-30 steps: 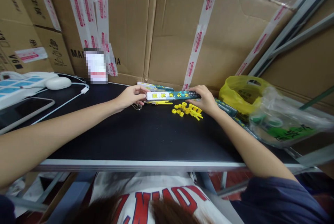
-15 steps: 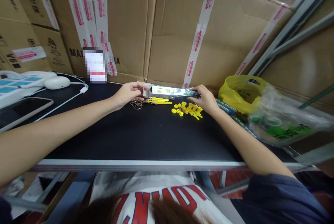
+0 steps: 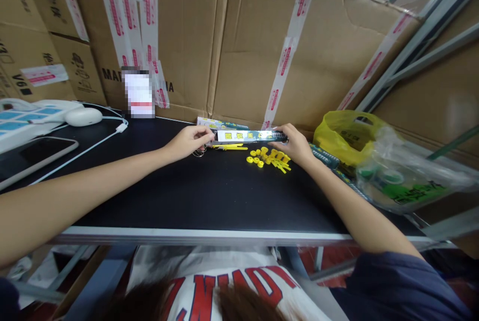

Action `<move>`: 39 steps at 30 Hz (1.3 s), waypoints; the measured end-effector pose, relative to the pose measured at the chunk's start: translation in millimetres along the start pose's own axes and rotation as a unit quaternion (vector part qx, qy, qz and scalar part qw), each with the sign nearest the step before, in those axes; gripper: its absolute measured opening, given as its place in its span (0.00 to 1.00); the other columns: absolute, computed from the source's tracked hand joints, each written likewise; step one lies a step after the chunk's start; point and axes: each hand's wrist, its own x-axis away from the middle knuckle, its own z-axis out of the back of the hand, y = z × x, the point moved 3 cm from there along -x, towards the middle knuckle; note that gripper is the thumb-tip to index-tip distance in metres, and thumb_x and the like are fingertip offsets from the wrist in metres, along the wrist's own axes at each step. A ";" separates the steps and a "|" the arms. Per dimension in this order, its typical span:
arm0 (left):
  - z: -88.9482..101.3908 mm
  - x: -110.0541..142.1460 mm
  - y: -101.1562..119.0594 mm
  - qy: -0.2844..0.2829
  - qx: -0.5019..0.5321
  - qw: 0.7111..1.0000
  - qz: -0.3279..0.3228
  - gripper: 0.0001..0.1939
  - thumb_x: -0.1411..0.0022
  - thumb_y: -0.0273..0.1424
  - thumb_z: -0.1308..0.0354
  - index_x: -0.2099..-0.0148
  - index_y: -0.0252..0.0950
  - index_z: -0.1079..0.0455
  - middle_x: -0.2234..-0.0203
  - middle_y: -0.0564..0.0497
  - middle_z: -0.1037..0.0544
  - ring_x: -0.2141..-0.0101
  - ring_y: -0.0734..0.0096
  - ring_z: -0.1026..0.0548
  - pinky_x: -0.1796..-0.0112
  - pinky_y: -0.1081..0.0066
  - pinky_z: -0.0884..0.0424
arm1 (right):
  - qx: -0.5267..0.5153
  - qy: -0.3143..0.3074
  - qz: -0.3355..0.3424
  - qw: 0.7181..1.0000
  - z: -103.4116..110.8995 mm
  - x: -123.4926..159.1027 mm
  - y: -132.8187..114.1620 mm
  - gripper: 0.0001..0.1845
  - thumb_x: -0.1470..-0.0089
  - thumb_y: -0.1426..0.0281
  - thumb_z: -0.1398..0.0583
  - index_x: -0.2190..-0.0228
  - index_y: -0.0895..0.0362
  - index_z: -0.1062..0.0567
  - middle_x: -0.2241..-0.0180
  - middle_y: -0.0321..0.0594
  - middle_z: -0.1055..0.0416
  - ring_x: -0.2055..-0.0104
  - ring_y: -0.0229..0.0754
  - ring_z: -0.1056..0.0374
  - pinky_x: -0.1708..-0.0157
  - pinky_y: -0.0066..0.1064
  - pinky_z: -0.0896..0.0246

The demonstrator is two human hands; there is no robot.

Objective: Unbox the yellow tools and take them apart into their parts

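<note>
A long, narrow printed cardboard box (image 3: 245,135) with yellow characters on a white-to-dark-green face is held level above the back of the table. Around its right end my right hand (image 3: 295,146) is closed, thumb in front. At the left end my left hand (image 3: 192,140) pinches the end flap between thumb and fingers. Just below and behind the box lie yellow rods (image 3: 230,147) and thin metal wire hooks (image 3: 200,152), partly hidden by the left hand. Several small yellow caps and pegs (image 3: 261,157) are heaped near the right hand.
Another printed box (image 3: 220,123) lies against the cardboard wall (image 3: 247,62). More boxes (image 3: 325,156) are right of my right hand, by a yellow bag (image 3: 348,136) and a clear plastic bag (image 3: 407,176). A phone (image 3: 37,156), white case (image 3: 83,117) and power strip (image 3: 33,120) sit left.
The box tilted, baring its left end while the left fingers worked at the flap, then came back level. My left fingers now pinch closer together there. The right hand kept its hold.
</note>
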 end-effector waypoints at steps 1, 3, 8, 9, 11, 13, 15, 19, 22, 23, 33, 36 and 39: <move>0.2 0.8 1.7 0.003 -0.027 1.000 -0.015 0.16 0.41 0.42 0.47 0.65 0.33 0.30 0.69 0.50 0.25 0.71 0.72 0.28 0.69 0.72 0.28 | -0.002 -0.002 -0.001 1.000 -0.5 0.2 -0.2 0.16 0.49 0.61 0.39 0.58 0.53 0.30 0.61 0.43 0.31 0.59 0.48 0.31 0.60 0.39 0.35; 0.9 2.5 6.7 0.020 -0.083 0.995 -0.050 0.15 0.40 0.41 0.47 0.64 0.34 0.29 0.65 0.49 0.24 0.66 0.69 0.27 0.64 0.70 0.28 | -0.005 -0.006 -0.002 1.000 -1.5 0.4 -0.4 0.16 0.49 0.60 0.39 0.58 0.53 0.29 0.61 0.43 0.31 0.60 0.48 0.31 0.60 0.40 0.35; 4.1 6.7 17.1 0.054 -0.168 0.979 -0.106 0.13 0.40 0.39 0.47 0.66 0.35 0.26 0.56 0.47 0.24 0.57 0.64 0.27 0.60 0.68 0.29 | -0.006 -0.010 -0.005 1.000 -2.5 0.1 0.1 0.17 0.49 0.59 0.39 0.58 0.53 0.29 0.61 0.43 0.31 0.60 0.48 0.31 0.60 0.39 0.35; 4.6 7.4 17.5 0.051 -0.184 0.975 -0.118 0.13 0.40 0.38 0.47 0.65 0.35 0.25 0.54 0.47 0.24 0.57 0.64 0.26 0.61 0.68 0.28 | -0.008 -0.011 -0.005 1.000 -2.6 0.0 0.1 0.17 0.48 0.59 0.39 0.58 0.53 0.28 0.61 0.43 0.31 0.60 0.48 0.31 0.60 0.39 0.35; 5.5 8.4 16.9 0.047 -0.225 0.962 -0.146 0.13 0.39 0.37 0.48 0.64 0.36 0.25 0.51 0.48 0.25 0.56 0.64 0.26 0.60 0.68 0.28 | -0.013 -0.013 -0.002 1.000 -2.6 0.1 -0.4 0.17 0.48 0.59 0.39 0.58 0.53 0.28 0.61 0.44 0.31 0.59 0.49 0.31 0.59 0.40 0.35; 6.4 9.0 15.4 0.049 -0.260 0.948 -0.178 0.13 0.37 0.36 0.49 0.62 0.37 0.24 0.50 0.48 0.26 0.54 0.64 0.26 0.55 0.65 0.29 | -0.018 -0.015 -0.001 1.000 -2.7 0.2 -1.0 0.17 0.48 0.60 0.39 0.58 0.53 0.28 0.62 0.44 0.31 0.59 0.49 0.31 0.59 0.40 0.35; 7.4 9.2 14.3 0.063 -0.279 0.935 -0.210 0.14 0.37 0.35 0.50 0.60 0.37 0.24 0.50 0.47 0.26 0.52 0.64 0.27 0.51 0.63 0.31 | -0.022 -0.013 -0.003 1.000 -2.3 0.2 -1.4 0.17 0.48 0.59 0.39 0.58 0.53 0.28 0.62 0.44 0.30 0.60 0.49 0.31 0.59 0.40 0.35; 9.2 8.8 14.3 0.087 -0.284 0.926 -0.231 0.15 0.36 0.35 0.50 0.55 0.36 0.25 0.50 0.46 0.26 0.51 0.63 0.27 0.49 0.62 0.33 | -0.035 -0.009 -0.001 0.999 -0.5 -0.6 -2.3 0.16 0.48 0.59 0.39 0.59 0.54 0.28 0.62 0.43 0.30 0.60 0.48 0.31 0.59 0.40 0.35; 9.3 7.6 12.6 0.084 -0.270 0.939 -0.196 0.15 0.36 0.35 0.49 0.54 0.35 0.25 0.53 0.45 0.24 0.54 0.63 0.26 0.54 0.63 0.30 | -0.045 -0.001 0.006 0.999 1.9 -1.8 -3.9 0.16 0.49 0.60 0.39 0.60 0.54 0.28 0.62 0.43 0.30 0.60 0.47 0.31 0.59 0.39 0.35; 9.3 7.2 11.1 0.082 -0.263 0.945 -0.176 0.16 0.37 0.36 0.49 0.54 0.34 0.25 0.55 0.45 0.23 0.57 0.63 0.25 0.57 0.64 0.29 | -0.051 0.003 0.008 0.999 3.0 -2.3 -4.6 0.16 0.49 0.60 0.38 0.60 0.54 0.28 0.63 0.43 0.30 0.60 0.47 0.31 0.59 0.39 0.35; -2.6 2.7 -6.1 0.040 -0.009 0.999 0.003 0.19 0.46 0.36 0.41 0.52 0.33 0.31 0.64 0.47 0.23 0.70 0.70 0.26 0.71 0.71 0.28 | -0.157 0.096 -0.055 0.981 18.1 -5.4 -3.7 0.20 0.54 0.58 0.35 0.62 0.56 0.27 0.63 0.42 0.27 0.62 0.46 0.31 0.61 0.38 0.35; -8.0 3.0 -4.2 0.024 0.072 0.997 0.025 0.21 0.47 0.35 0.39 0.52 0.33 0.34 0.64 0.47 0.24 0.69 0.70 0.25 0.73 0.73 0.28 | -0.201 0.106 -0.081 0.971 16.3 -6.1 1.5 0.20 0.54 0.57 0.36 0.61 0.55 0.28 0.61 0.41 0.27 0.61 0.46 0.31 0.59 0.38 0.35; -9.3 4.6 1.9 0.022 0.100 0.995 0.009 0.20 0.48 0.34 0.38 0.54 0.34 0.35 0.67 0.49 0.26 0.70 0.72 0.25 0.73 0.75 0.28 | -0.248 0.094 -0.090 0.960 10.9 -6.5 7.7 0.20 0.53 0.58 0.36 0.60 0.55 0.28 0.60 0.41 0.28 0.58 0.46 0.31 0.56 0.38 0.35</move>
